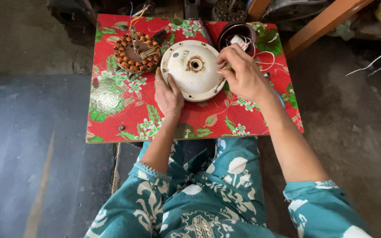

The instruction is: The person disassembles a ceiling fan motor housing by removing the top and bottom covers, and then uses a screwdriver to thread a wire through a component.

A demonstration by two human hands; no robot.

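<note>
1. Far left on the red floral counter (111, 110): wound copper stator (136, 52), coloured leads sticking up, untouched.
2. Left hand (168, 94) laid flat and open against the near-left rim of the white round motor cover (193, 69), steadying it at mid-counter.
3. Right hand (243, 72) pinched shut at the cover's right rim on something small (hidden, cannot tell what).
4. Behind it: dark bowl (237, 33) with white wires.
5. Judged step: working a rim fastening; next calls for a firm hold and fine fingertip turning.
</note>
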